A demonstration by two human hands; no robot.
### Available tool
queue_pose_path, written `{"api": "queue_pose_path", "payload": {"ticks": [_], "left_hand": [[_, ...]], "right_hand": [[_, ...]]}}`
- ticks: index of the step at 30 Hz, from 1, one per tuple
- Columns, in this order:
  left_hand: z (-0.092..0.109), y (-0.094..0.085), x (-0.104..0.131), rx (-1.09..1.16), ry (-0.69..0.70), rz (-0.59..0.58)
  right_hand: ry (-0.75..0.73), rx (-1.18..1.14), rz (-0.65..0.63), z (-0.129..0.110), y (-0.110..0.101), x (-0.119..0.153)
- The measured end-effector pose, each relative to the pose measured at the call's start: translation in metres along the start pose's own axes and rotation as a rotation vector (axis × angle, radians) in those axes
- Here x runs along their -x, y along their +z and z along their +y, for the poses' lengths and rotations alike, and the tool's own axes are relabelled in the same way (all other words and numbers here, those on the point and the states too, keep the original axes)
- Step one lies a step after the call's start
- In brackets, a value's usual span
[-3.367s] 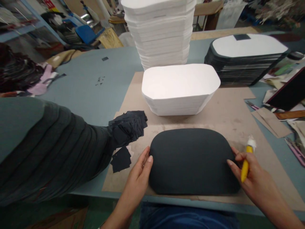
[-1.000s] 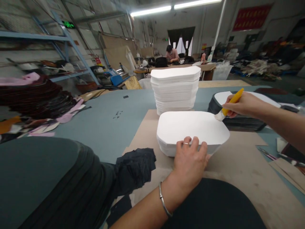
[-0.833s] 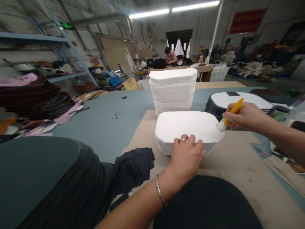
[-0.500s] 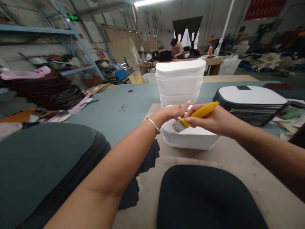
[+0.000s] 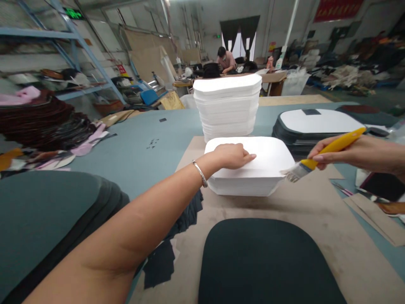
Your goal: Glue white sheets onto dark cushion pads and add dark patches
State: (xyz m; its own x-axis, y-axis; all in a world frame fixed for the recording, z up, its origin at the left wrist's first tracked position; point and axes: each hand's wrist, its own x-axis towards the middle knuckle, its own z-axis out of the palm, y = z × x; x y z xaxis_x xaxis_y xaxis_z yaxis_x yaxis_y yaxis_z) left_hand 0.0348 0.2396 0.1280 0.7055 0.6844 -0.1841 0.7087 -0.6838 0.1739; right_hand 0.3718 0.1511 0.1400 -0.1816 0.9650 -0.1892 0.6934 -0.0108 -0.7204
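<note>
My left hand (image 5: 233,156) rests on top of the near stack of white rounded sheets (image 5: 267,147), a finger stretched out and nothing seen in its grasp. A yellow-handled paintbrush (image 5: 340,141) is in my right hand (image 5: 357,154), fingers pinched around the handle. Its pale bristles point down and left, at the stack's right corner; whether they touch it I cannot tell. Closer to me, a dark green rounded panel (image 5: 265,261) lies flat on the brown board (image 5: 303,207). Small dark pieces (image 5: 160,261) lie partly hidden beside my left forearm.
Behind the near stack rises a taller white stack (image 5: 228,105). Dark panels with a white top sheet (image 5: 322,121) are piled at the right. A large dark green pile (image 5: 57,211) fills the left foreground. Scissors (image 5: 342,189) lie on the right, and a co-worker (image 5: 226,61) sits far back.
My right hand has carried the paintbrush from the left part of the white stack to its right corner. My left hand has settled on the stack's top. The view has shifted slightly right.
</note>
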Motion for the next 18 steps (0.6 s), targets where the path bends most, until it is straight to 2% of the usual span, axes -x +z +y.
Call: {"api": "queue_pose_path", "payload": {"ticks": [2,4,6,8,10,13,16,18], "left_hand": [[0.005,0.0,-0.003,-0.059,-0.012,-0.006],[0.009,0.0,-0.005,-0.07,-0.02,-0.01],[0.012,0.0,-0.004,-0.07,-0.039,-0.01],[0.013,-0.001,-0.003,-0.075,-0.053,-0.013],[0.015,-0.003,-0.002,-0.08,-0.057,-0.025],[0.019,-0.01,-0.012,-0.072,-0.061,-0.058],[0.031,-0.016,-0.041,-0.045,-0.093,-0.067],[0.046,-0.015,-0.067,-0.002,-0.106,-0.004]], "right_hand": [[0.011,-0.001,0.054,0.006,-0.015,-0.002],[0.009,-0.039,0.204,0.001,-0.018,-0.013],[0.013,-0.038,0.417,-0.012,-0.01,-0.027],[0.025,0.009,0.545,-0.025,0.004,-0.037],[0.033,0.067,0.555,-0.034,0.021,-0.038],[0.037,0.134,0.555,-0.033,0.042,-0.023],[0.009,0.176,0.568,-0.025,0.055,0.006],[-0.025,0.197,0.596,-0.022,0.059,0.028]]}}
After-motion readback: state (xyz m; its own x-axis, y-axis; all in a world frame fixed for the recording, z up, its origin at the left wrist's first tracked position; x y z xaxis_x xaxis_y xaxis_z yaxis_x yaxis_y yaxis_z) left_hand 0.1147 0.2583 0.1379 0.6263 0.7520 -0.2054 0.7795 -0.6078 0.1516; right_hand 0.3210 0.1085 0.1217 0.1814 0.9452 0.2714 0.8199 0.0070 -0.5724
